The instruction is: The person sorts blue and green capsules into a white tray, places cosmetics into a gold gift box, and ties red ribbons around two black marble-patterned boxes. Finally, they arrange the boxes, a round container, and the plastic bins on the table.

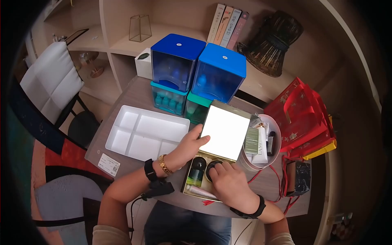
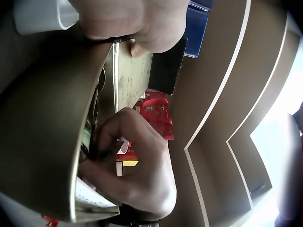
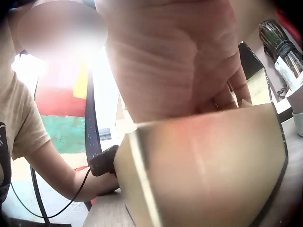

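An open gold box (image 1: 186, 188) with a bright inner lid (image 1: 227, 130) lies near the table's front edge. Inside it are a dark-capped green bottle (image 1: 197, 170), a pale tube (image 1: 201, 191) and a round dark item (image 1: 211, 166). My right hand (image 1: 232, 185) reaches into the box, fingers curled round the round dark item. My left hand (image 1: 184, 150) holds the lid's left edge, thumb on its inner face. In the left wrist view the right hand (image 2: 142, 165) dips over the box wall (image 2: 42, 137). The box's side (image 3: 213, 165) hides the right fingertips in the right wrist view.
A white divided tray (image 1: 153, 134) lies left of the box. Blue and teal stacked containers (image 1: 175, 61) stand behind. To the right are a round tub of cosmetics (image 1: 274, 157), red bags (image 1: 300, 118), a dark box (image 1: 299, 179) and red cords. Shelves (image 1: 163, 36) rise behind the table.
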Motion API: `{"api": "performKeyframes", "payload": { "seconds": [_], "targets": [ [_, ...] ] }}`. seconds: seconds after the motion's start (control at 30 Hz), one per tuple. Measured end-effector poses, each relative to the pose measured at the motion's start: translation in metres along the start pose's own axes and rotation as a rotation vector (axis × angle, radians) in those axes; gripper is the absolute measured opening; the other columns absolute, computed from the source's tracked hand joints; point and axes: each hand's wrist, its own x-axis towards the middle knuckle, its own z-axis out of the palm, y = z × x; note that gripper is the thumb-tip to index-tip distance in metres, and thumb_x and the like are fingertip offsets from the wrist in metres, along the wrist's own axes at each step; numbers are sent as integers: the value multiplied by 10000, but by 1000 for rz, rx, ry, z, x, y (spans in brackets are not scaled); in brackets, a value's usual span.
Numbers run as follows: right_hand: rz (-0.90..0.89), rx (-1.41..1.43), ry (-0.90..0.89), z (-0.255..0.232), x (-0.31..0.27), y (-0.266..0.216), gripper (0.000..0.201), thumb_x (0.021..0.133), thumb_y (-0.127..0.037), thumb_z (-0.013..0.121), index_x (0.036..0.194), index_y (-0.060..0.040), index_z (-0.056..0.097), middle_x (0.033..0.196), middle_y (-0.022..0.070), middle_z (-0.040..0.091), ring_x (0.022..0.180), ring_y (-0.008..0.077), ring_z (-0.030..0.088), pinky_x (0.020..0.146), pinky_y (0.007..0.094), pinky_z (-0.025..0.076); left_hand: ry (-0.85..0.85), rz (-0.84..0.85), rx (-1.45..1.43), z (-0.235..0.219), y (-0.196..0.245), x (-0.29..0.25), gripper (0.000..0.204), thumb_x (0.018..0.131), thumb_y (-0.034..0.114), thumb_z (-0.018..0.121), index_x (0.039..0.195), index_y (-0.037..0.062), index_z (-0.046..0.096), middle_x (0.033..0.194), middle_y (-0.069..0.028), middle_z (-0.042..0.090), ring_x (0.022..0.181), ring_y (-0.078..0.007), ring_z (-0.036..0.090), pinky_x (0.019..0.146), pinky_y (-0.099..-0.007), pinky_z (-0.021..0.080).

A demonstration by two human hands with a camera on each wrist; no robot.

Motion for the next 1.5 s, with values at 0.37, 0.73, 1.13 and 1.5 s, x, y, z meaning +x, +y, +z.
{"api": "performKeyframes", "payload": {
  "seconds": [0.37, 0.73, 1.13, 1.5],
  "targets": [
    [-1, 88, -114, -49, -13, 28, 273, 706, -140, 736, 947, -85, 620, 931, 64, 588, 956, 256, 583, 891, 380, 447, 20, 16, 67, -3, -6, 3, 259, 1001, 117, 515, 1236, 10, 507, 1180, -57, 579, 1077, -104, 523, 944, -282, 435],
    [-2, 113, -190, -42, -12, 37, 206, 719, -105, 707, 911, -94, 633, 911, 46, 599, 988, 241, 573, 915, 374, 437, 18, 14, 60, -1, -2, 1, 263, 1005, 124, 511, 1243, 11, 505, 1184, -60, 581, 1085, -111, 528, 947, -289, 439],
    [-118, 358, -239, -53, -13, 51, 189, 802, -121, 684, 974, -78, 621, 877, 81, 614, 898, 288, 615, 884, 416, 455, 13, 24, 64, -3, -6, 3, 270, 1004, 125, 514, 1248, 8, 500, 1165, -61, 583, 1069, -111, 533, 935, -283, 443],
    [-120, 472, -227, -17, 3, 19, 180, 886, -207, 644, 977, -52, 631, 806, 104, 653, 750, 317, 650, 631, 413, 499, 14, 14, 57, -1, -2, 1, 266, 999, 130, 527, 1233, 6, 504, 1151, -58, 578, 1057, -106, 526, 921, -279, 445]
  ]
}}
